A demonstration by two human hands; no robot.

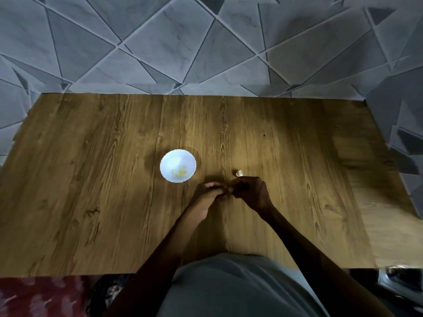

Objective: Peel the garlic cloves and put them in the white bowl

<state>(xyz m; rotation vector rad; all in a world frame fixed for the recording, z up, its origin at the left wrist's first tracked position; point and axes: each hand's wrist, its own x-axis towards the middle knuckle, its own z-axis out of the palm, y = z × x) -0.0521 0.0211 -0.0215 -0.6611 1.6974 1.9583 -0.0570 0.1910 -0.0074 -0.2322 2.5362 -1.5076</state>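
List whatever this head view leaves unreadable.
- Between left hand and right hand: head view, curled fingers and shadow hide any clove.
- Yellowish bits in the white bowl: head view, too small to count.
- Pale scrap beyond the right hand: head view, too small; clove or peel unclear.

"What's the person got on?"

"A plain grey top (231,287), smooth, with a few soft folds across the front."

"Sleeves?"

"The left forearm (160,248) and right forearm (304,243) are bare down to the left hand (209,194) and right hand (250,191). It's too dim for finer detail."
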